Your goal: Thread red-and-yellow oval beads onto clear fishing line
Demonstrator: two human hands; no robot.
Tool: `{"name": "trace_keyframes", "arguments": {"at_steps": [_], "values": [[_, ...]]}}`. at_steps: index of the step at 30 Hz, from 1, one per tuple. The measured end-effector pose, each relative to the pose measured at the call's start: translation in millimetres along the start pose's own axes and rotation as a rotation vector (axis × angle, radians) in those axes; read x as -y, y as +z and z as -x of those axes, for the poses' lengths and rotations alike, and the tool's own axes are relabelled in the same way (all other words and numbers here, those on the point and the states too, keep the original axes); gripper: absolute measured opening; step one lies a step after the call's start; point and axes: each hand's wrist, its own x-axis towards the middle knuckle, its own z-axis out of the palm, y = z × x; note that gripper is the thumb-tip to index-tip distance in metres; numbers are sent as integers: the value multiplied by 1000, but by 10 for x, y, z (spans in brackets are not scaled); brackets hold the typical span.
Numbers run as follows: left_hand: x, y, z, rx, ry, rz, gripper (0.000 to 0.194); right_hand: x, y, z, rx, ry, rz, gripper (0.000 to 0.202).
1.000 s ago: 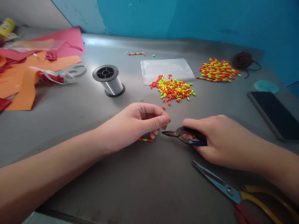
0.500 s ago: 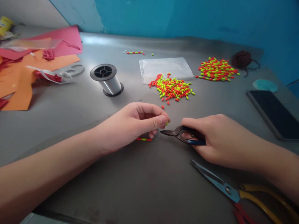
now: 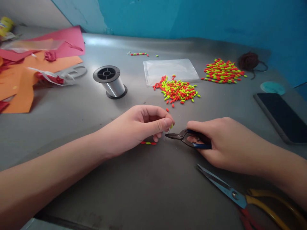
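Between the thumb and fingers of my left hand (image 3: 146, 124) is a yellow-green bead (image 3: 171, 126), mostly covered by the fingertips. A thin clear strand hangs just below it, by the plier tips. My right hand (image 3: 223, 140) is closed around the blue-handled pliers (image 3: 185, 138), whose dark jaws point left and look closed at the strand. Whether the jaws grip the strand is too fine to tell. Under my left hand, a short row of red and yellow-green beads (image 3: 148, 143) lies on the table, partly hidden.
Beyond my hands are a spool of clear line (image 3: 112, 81), a loose bead pile (image 3: 178, 91), a plastic bag (image 3: 170, 68) and another bead pile (image 3: 223, 72). Scissors (image 3: 233, 195) lie near right, a phone (image 3: 283, 116) far right. Coloured paper (image 3: 21, 86) covers the left.
Both hands and the pliers hold almost the same place. A little more of the pale strand shows below the bead at the left fingertips.
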Motion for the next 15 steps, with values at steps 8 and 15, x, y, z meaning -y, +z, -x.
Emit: {"name": "trace_keyframes", "arguments": {"at_steps": [8, 15], "values": [[-21, 12, -1, -5, 8, -51, 29, -1, 4, 11, -2, 3, 6, 13], [-17, 20, 13, 0, 16, -88, 17, 4, 5, 16, -15, -2, -4, 11]]}}
